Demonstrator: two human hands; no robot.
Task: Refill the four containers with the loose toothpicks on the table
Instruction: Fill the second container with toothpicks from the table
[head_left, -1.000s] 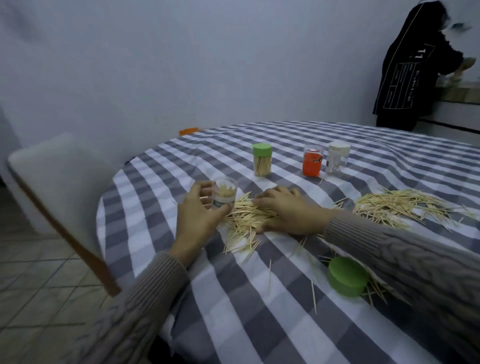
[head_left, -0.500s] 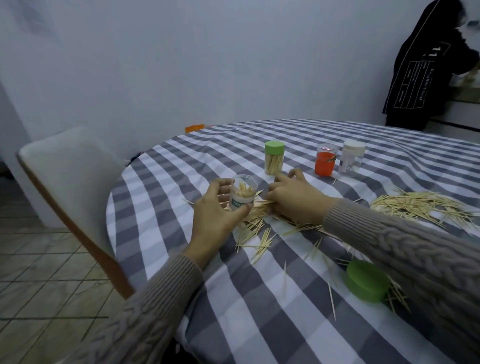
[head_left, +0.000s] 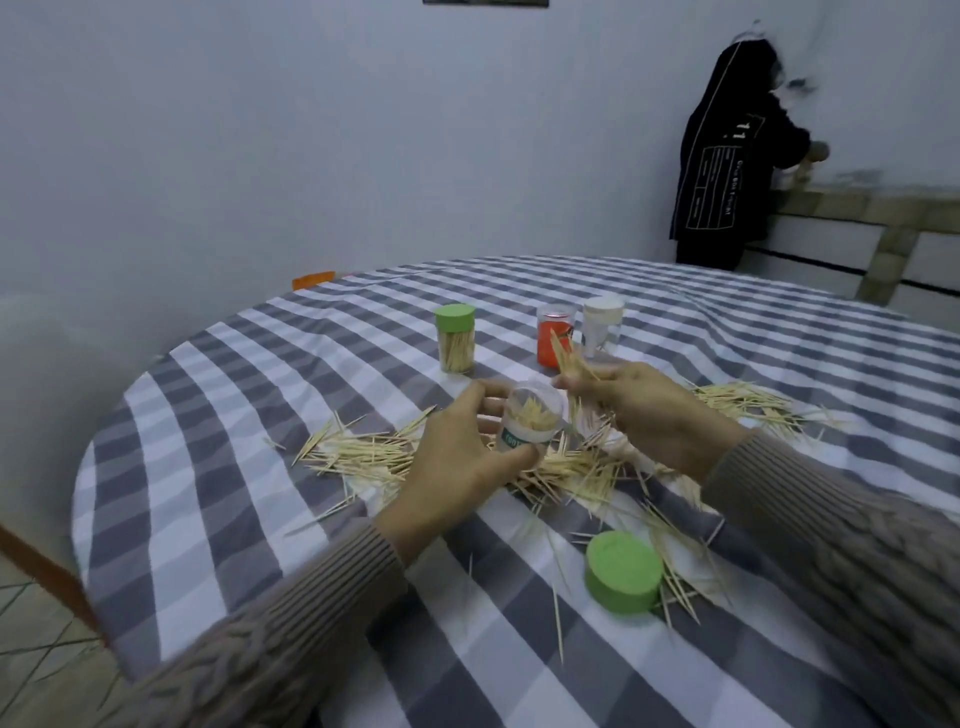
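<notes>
Left hand (head_left: 457, 457): fingers curled round clear container (head_left: 532, 418), part-filled, tilted, lifted above toothpick pile (head_left: 566, 470) at table (head_left: 218, 467) centre. Right hand (head_left: 649, 410): pinches toothpick bunch (head_left: 569, 358) just right of container mouth. Far: green-lidded container (head_left: 455, 339), orange container (head_left: 554, 343), white-lidded container (head_left: 601, 325). Near right: loose green lid (head_left: 622, 572). Second pile (head_left: 748, 402) far right.

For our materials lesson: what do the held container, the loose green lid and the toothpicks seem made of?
Held container: clear, probably plastic; the toothpicks inside show through.
Loose green lid: matte, opaque, likely plastic.
Toothpicks: pale, thin pointed sticks, probably wood or bamboo.
</notes>
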